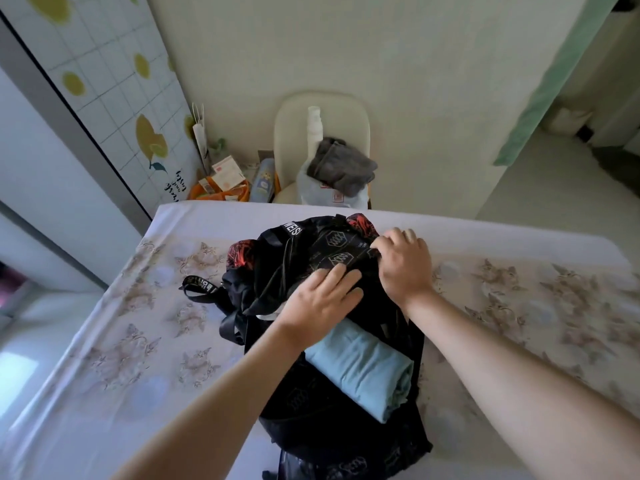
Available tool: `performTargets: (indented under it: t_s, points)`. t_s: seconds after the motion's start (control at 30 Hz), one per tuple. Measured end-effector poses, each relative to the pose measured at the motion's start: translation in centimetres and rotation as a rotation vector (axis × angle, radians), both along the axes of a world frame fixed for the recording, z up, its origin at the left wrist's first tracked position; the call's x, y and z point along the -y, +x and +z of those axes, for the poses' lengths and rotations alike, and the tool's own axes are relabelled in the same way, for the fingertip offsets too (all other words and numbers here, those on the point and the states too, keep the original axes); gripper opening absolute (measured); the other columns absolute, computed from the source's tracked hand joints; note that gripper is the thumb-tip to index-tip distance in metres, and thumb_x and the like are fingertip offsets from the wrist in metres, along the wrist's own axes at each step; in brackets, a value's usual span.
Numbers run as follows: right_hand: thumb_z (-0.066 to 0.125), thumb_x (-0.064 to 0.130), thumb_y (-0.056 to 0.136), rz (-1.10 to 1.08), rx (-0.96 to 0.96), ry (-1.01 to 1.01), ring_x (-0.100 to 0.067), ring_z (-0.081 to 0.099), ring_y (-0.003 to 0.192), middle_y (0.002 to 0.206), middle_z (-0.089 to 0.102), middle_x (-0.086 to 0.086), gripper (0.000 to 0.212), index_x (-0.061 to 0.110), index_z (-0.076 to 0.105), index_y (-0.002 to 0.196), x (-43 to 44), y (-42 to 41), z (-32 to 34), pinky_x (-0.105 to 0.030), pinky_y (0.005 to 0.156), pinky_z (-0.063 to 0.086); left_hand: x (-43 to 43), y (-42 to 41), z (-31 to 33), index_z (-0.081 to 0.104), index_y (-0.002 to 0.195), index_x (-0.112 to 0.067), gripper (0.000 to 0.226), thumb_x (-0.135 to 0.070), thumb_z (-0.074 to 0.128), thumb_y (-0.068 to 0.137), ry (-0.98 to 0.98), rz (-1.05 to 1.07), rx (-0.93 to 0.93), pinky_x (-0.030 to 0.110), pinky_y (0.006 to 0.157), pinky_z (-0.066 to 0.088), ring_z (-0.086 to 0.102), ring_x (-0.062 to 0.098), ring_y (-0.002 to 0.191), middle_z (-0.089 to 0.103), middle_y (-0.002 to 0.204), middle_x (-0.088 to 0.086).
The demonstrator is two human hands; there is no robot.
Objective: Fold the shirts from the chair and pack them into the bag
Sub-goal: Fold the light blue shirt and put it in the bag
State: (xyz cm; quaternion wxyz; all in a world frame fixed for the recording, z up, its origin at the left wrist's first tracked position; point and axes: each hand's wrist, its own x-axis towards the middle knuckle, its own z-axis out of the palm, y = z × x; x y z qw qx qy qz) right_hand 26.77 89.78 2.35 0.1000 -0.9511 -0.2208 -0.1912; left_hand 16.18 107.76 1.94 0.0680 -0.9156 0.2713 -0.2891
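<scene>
A black backpack [311,420] with printed logos lies open on the bed in front of me. A folded light-blue shirt [363,367] sits inside its opening. My left hand [320,299] lies with straight fingers on the bag's black flap [332,251]. My right hand [403,263] grips the flap's far right edge with curled fingers. A red-and-black patterned fabric [242,254] shows at the bag's far side. On the cream chair [322,133] beyond the bed lies a crumpled grey garment [343,166] on a plastic bag.
The bed [138,341] has a floral sheet. A white bottle [314,128] stands on the chair. Boxes and an orange bag [221,188] crowd the floor left of the chair. A lemon-print panel [104,81] leans at the left. A doorway opens at the right.
</scene>
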Motion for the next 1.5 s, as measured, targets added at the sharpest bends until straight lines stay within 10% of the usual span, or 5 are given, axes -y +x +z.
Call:
performTargets:
  t_s: [0.2, 0.5, 0.7, 1.27, 1.5]
  points:
    - [0.066, 0.0, 0.082, 0.029, -0.038, 0.174, -0.028, 0.053, 0.069, 0.092, 0.052, -0.008, 0.026, 0.012, 0.059, 0.104, 0.1, -2.8, -0.6, -0.032, 0.047, 0.04, -1.8, 3.2, 0.6, 0.06, 0.131, -0.028, 0.051, -0.013, 0.063, 0.083, 0.032, 0.3, -0.299, 0.045, 0.09, 0.05, 0.057, 0.035, 0.113, 0.053, 0.138, 0.013]
    - [0.05, 0.042, 0.098, 0.066, -0.784, 0.085, -0.033, 0.033, 0.137, 0.151, 0.028, -0.014, 0.067, 0.022, 0.02, 0.155, -5.5, -6.4, -6.5, -0.043, 0.11, 0.037, -3.9, 6.8, 3.4, 0.031, 0.15, -0.037, 0.078, 0.001, 0.054, 0.085, -0.013, 0.161, -0.539, 0.035, 0.068, 0.054, 0.057, 0.022, 0.109, 0.045, 0.14, -0.003]
    - [0.052, 0.049, 0.093, -0.062, -1.069, 0.315, -0.033, 0.048, 0.131, 0.152, 0.039, -0.01, 0.084, 0.041, -0.002, 0.156, -9.0, -4.1, -7.4, -0.036, 0.1, 0.046, -5.1, 7.3, 2.7, 0.039, 0.146, -0.039, 0.078, 0.004, 0.057, 0.083, -0.1, 0.104, -0.486, 0.026, 0.052, 0.044, 0.062, 0.018, 0.107, 0.05, 0.14, -0.01]
    - [0.057, 0.053, 0.093, -0.034, -0.994, -0.035, -0.023, 0.045, 0.136, 0.151, 0.045, -0.003, 0.073, 0.021, 0.029, 0.153, -3.5, -8.5, -4.5, -0.033, 0.107, 0.039, -4.5, 7.4, 1.5, 0.038, 0.147, -0.035, 0.059, -0.01, 0.047, 0.094, -0.248, 0.1, -0.495, 0.04, 0.065, 0.055, 0.064, 0.022, 0.101, 0.062, 0.125, -0.006]
    - [0.073, 0.032, 0.083, -0.317, -0.364, 0.196, -0.035, 0.056, 0.103, 0.113, 0.056, -0.014, 0.052, 0.007, 0.053, 0.124, -1.9, -7.9, -5.4, -0.042, 0.083, 0.049, -4.8, 7.1, 1.8, 0.038, 0.147, -0.037, 0.064, -0.006, 0.049, 0.092, -0.214, 0.103, -0.472, 0.034, 0.059, 0.051, 0.065, 0.02, 0.099, 0.062, 0.125, -0.008]
